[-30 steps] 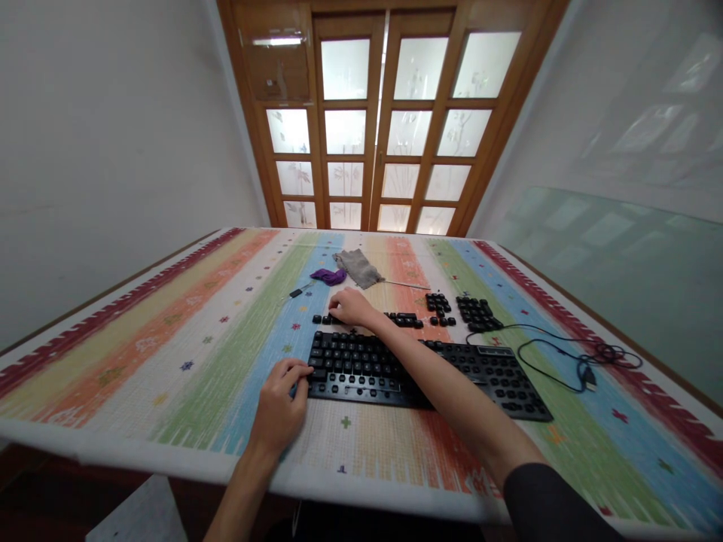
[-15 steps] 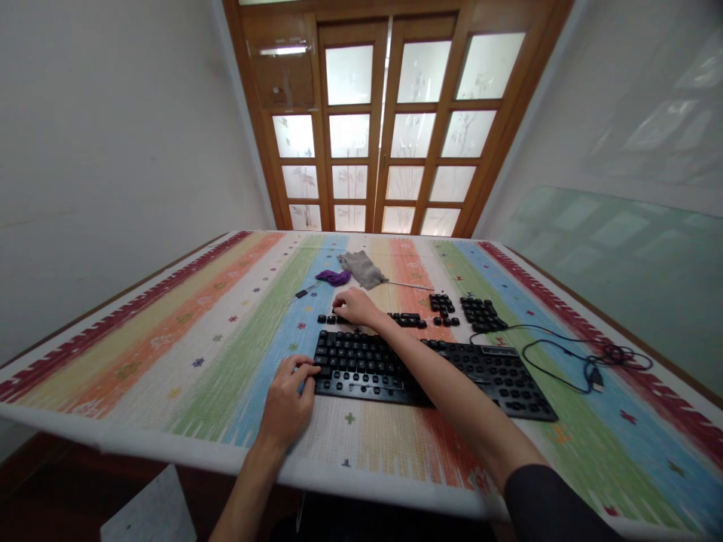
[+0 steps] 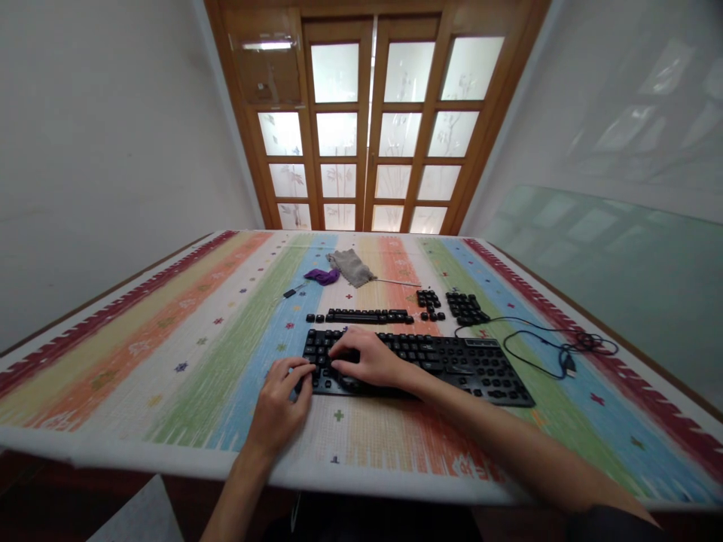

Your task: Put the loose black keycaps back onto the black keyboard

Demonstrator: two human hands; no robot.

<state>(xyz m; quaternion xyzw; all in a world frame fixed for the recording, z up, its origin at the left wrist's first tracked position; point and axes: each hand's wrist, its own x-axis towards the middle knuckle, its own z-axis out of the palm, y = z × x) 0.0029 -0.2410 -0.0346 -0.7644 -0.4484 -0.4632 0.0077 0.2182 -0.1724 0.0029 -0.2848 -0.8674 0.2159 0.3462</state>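
And here's my keyboard (image 3: 474, 367), a flat black slab on the striped cloth (image 3: 215, 361): left hand (image 3: 281, 397) touching its left end, right hand (image 3: 370, 359) curled over its rows, and whether either grips anything, I can't tell! Behind, blocky keycaps (image 3: 464, 307); farther, rumpled grey fabric (image 3: 351, 267).

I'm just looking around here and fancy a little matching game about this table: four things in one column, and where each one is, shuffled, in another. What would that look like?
Column one
1. Left hand
2. Right hand
3. Grey cloth
4. Cable plug

Column two
A. Beside the purple bundle
B. Over the keyboard, to the right of the other hand
C. On the table cover, off to the right of the keyboard
D. At the keyboard's left edge

Right pairs: 1-D, 2-B, 3-A, 4-C
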